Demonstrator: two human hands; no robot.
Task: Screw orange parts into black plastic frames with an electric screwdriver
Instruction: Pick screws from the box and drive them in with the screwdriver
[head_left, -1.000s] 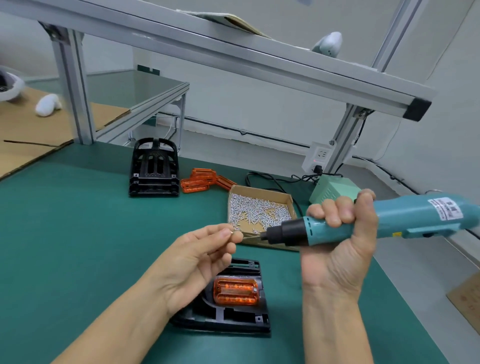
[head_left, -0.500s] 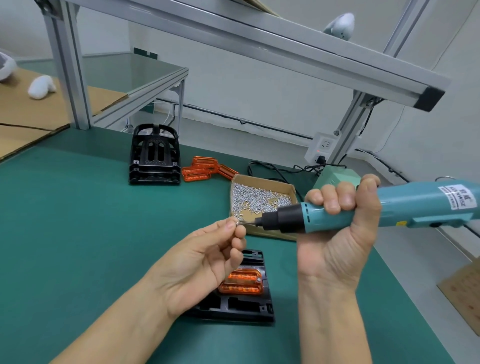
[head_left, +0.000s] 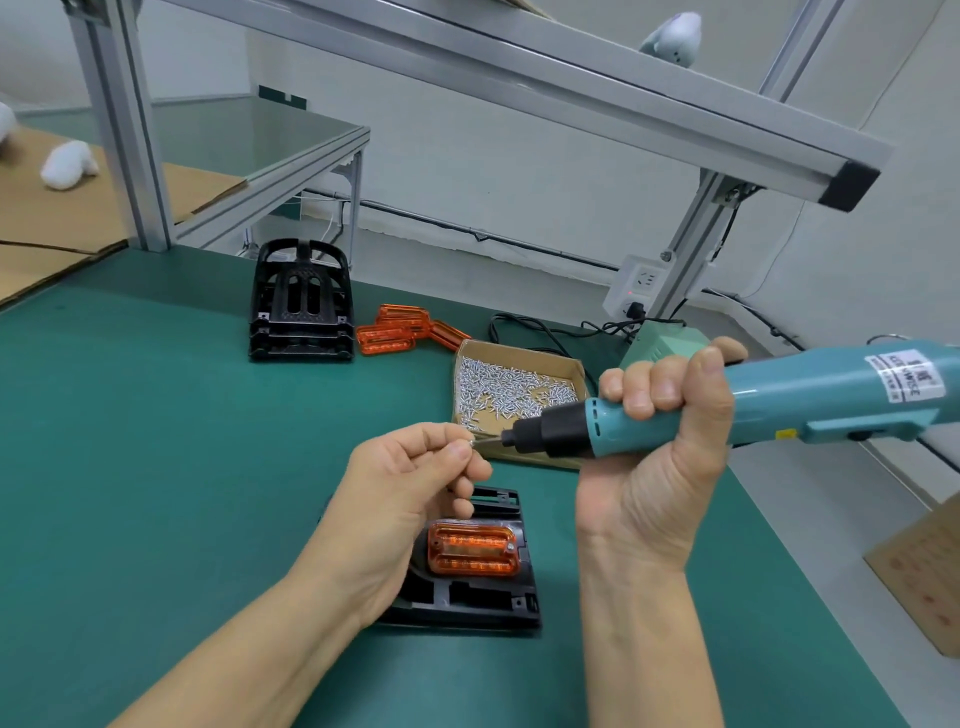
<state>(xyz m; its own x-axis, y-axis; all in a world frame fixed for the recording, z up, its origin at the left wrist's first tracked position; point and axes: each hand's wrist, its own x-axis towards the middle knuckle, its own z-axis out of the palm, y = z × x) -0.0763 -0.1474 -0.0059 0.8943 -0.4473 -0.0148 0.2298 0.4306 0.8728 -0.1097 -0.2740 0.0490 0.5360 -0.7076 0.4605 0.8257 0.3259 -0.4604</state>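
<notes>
Nearest me on the green bench mat (head_left: 130, 467) lies one black plastic frame (head_left: 467, 597) with one orange part (head_left: 474, 550) seated in it, partly under my left wrist. Above it my left hand (head_left: 410, 488) pinches a small silver screw (head_left: 470, 443) between thumb and forefinger, right at the bit of the electric screwdriver (head_left: 727, 410), which my right hand (head_left: 660, 457) grips in a closed fist, held level. The white label on its teal body carries print too blurred for me to read. Just behind the bit sits one cardboard box of screws (head_left: 514, 400), too many to count. Farther back stands a stack of black frames (head_left: 301, 306), about three, with a loose pile of orange parts (head_left: 400, 330) beside it, at least three. A pale green power box (head_left: 662, 345) and a white wall socket (head_left: 636, 286) stand by the aluminium bench frame (head_left: 519, 78), against a white wall.
</notes>
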